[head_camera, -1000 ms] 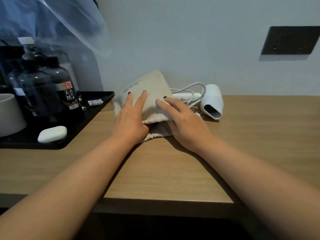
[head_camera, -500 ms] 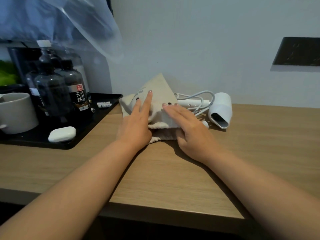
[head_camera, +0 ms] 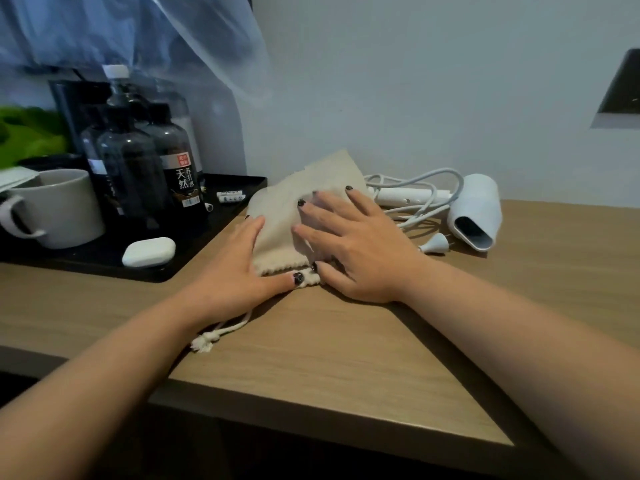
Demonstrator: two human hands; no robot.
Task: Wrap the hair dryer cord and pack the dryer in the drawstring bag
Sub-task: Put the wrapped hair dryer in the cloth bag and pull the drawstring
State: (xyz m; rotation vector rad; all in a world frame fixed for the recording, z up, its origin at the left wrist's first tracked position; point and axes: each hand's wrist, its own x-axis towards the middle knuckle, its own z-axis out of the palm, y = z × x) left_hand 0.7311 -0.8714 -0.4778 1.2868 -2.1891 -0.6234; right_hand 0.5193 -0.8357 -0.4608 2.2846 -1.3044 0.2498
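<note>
A beige drawstring bag [head_camera: 277,209] lies flat on the wooden desk [head_camera: 329,341], its mouth toward me. Its knotted cord [head_camera: 207,341] trails out under my left wrist. My left hand [head_camera: 235,271] rests on the bag's left side, thumb on the mouth edge. My right hand [head_camera: 349,244] presses flat on the bag's right half, fingers spread. The white hair dryer [head_camera: 474,209] lies to the right by the wall, nozzle facing me. Its white cord [head_camera: 419,192] is loosely looped beside it, and the plug [head_camera: 434,244] rests on the desk.
A black tray [head_camera: 104,261] at the left holds dark bottles [head_camera: 138,161], a grey mug [head_camera: 55,206] and a small white case [head_camera: 149,251]. Clear plastic sheeting [head_camera: 173,36] hangs above the tray. A dark wall panel [head_camera: 623,88] is at the right.
My left hand slid back to the bag's mouth, thumb now on its edge. My right hand moved further onto the bag. The bag lies flatter and its knotted cord has come into sight.
</note>
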